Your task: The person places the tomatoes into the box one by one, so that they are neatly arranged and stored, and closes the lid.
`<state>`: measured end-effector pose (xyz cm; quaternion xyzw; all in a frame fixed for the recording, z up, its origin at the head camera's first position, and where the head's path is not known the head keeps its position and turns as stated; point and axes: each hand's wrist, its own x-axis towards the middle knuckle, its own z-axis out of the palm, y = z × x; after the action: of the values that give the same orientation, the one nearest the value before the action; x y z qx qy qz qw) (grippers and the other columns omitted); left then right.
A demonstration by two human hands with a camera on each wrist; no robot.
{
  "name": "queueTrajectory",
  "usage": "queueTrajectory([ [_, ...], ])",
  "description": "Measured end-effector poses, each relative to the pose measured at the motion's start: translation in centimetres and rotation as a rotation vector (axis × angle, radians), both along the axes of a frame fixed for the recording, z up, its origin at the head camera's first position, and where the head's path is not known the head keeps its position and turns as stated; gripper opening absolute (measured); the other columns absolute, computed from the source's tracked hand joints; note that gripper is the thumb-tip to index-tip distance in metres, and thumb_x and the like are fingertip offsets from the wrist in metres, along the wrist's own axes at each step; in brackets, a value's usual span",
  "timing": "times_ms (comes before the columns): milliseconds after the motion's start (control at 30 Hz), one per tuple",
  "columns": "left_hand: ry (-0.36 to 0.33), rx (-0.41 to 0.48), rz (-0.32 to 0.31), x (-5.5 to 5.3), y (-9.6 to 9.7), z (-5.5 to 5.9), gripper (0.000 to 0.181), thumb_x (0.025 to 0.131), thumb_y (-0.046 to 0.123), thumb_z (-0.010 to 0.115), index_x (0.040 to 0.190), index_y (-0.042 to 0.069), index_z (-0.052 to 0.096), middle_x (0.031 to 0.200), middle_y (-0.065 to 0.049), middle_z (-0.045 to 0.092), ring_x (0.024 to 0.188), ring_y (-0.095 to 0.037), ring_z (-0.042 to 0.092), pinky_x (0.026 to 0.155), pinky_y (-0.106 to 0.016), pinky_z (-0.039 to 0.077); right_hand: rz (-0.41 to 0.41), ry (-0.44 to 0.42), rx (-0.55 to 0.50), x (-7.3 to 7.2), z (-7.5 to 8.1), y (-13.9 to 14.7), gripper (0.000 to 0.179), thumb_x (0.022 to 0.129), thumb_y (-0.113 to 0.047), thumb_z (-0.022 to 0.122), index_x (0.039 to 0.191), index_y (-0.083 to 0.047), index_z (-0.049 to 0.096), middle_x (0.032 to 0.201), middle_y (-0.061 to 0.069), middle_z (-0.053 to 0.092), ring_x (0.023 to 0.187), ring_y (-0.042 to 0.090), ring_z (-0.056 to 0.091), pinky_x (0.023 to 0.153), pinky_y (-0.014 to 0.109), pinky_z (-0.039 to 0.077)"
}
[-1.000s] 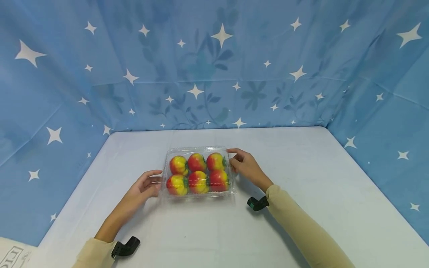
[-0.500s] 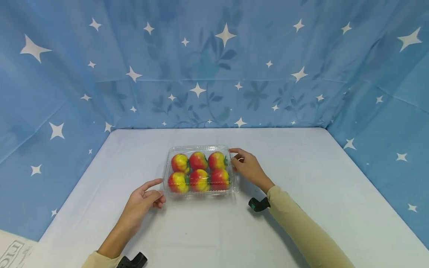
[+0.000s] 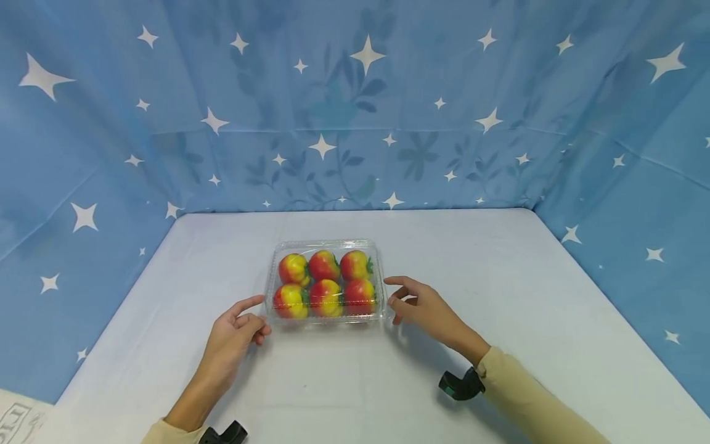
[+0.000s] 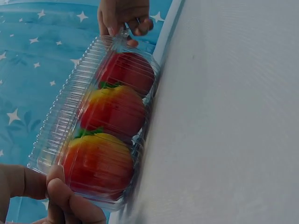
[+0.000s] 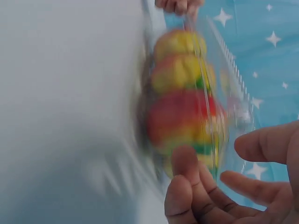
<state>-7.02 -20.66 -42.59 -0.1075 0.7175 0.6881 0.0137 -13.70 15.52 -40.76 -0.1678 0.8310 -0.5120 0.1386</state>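
A clear plastic clamshell box [image 3: 327,321], lid shut, lies on the white table with several red-and-yellow fruits [image 3: 325,298] with green leaves inside. My left hand [image 3: 233,339] is at its front left corner. In the left wrist view, thumb and fingertips [image 4: 56,186] pinch the rim there, the other fingers curled beneath. My right hand [image 3: 424,308] stands at the box's right side, index finger pointing at the edge. In the right wrist view its fingers [image 5: 187,163] are spread and loosely bent beside the box wall, with a gap between them.
White cloth covers the table [image 3: 333,394]. A blue curtain [image 3: 333,111] with white stars encloses the back and both sides. Printed pale fabric [image 3: 22,419] shows at the lower left corner. Both wrists carry black camera mounts [image 3: 463,385].
My left hand has dropped from the box's left side to its front corner, fingers curling. My right hand has moved from the back right corner towards the front. The box stays in place.
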Motion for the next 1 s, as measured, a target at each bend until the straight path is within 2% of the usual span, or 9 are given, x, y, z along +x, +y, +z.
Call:
queueTrajectory([
  [100,-0.002,-0.002,-0.006,0.0,-0.1,0.0,0.047,0.105,-0.002,0.055,0.151,-0.004,0.049,0.077,-0.006,0.070,0.067,-0.014,0.060,0.068,-0.024,0.055,0.004,-0.061,-0.069,1.0,-0.3,-0.5,0.052,0.108,-0.014,0.063,0.155,-0.001,0.049,0.108,0.020,0.069,0.079,0.031,0.073,0.073,0.039,0.061],
  [233,-0.006,0.002,-0.021,-0.1,-0.2,-0.2,0.046,0.105,-0.002,0.054,0.151,-0.004,0.049,0.077,-0.006,0.069,0.066,-0.014,0.059,0.068,-0.024,0.056,-0.056,-0.127,-0.165,1.7,-1.0,-1.2,0.053,0.106,-0.007,0.062,0.156,-0.001,0.046,0.094,0.021,0.070,0.068,0.027,0.068,0.064,0.032,0.058],
  [433,-0.009,0.006,-0.040,-0.2,0.0,-0.4,0.047,0.104,-0.003,0.054,0.150,-0.004,0.048,0.077,-0.007,0.068,0.066,-0.014,0.059,0.066,-0.025,0.055,-0.144,-0.137,-0.240,2.4,-1.8,-1.8,0.050,0.104,-0.003,0.060,0.153,0.001,0.049,0.077,0.013,0.065,0.056,0.019,0.056,0.056,0.028,0.053],
  [600,-0.015,-0.005,-0.044,-0.1,-0.1,-0.5,0.047,0.103,-0.002,0.054,0.150,-0.003,0.047,0.077,-0.007,0.067,0.066,-0.014,0.058,0.066,-0.025,0.055,-0.172,-0.122,-0.276,2.8,-2.4,-2.0,0.051,0.101,0.000,0.059,0.152,0.001,0.051,0.075,0.011,0.065,0.052,0.018,0.054,0.054,0.027,0.053],
  [800,-0.027,-0.030,-0.067,-0.2,-0.4,-0.6,0.048,0.103,-0.001,0.056,0.150,-0.003,0.046,0.076,-0.007,0.066,0.068,-0.015,0.059,0.068,-0.025,0.057,-0.186,-0.146,-0.326,3.1,-2.7,-2.2,0.051,0.103,-0.004,0.062,0.153,-0.001,0.051,0.076,0.015,0.064,0.050,0.019,0.054,0.050,0.026,0.049],
  [933,-0.074,-0.085,-0.092,-0.2,-1.1,-0.3,0.051,0.105,0.006,0.060,0.153,-0.001,0.043,0.071,-0.006,0.061,0.067,-0.016,0.057,0.066,-0.027,0.056,-0.186,-0.182,-0.375,3.3,-3.3,-1.6,0.049,0.106,-0.011,0.064,0.154,-0.004,0.052,0.080,0.020,0.065,0.048,0.019,0.051,0.047,0.026,0.043],
  [1000,-0.087,-0.142,-0.101,-0.3,-1.8,0.0,0.051,0.107,0.012,0.060,0.153,0.000,0.043,0.068,-0.006,0.059,0.065,-0.017,0.056,0.064,-0.028,0.055,-0.207,-0.160,-0.359,3.1,-3.4,-1.1,0.046,0.108,-0.014,0.063,0.152,-0.006,0.054,0.084,0.022,0.065,0.048,0.019,0.051,0.047,0.026,0.043],
])
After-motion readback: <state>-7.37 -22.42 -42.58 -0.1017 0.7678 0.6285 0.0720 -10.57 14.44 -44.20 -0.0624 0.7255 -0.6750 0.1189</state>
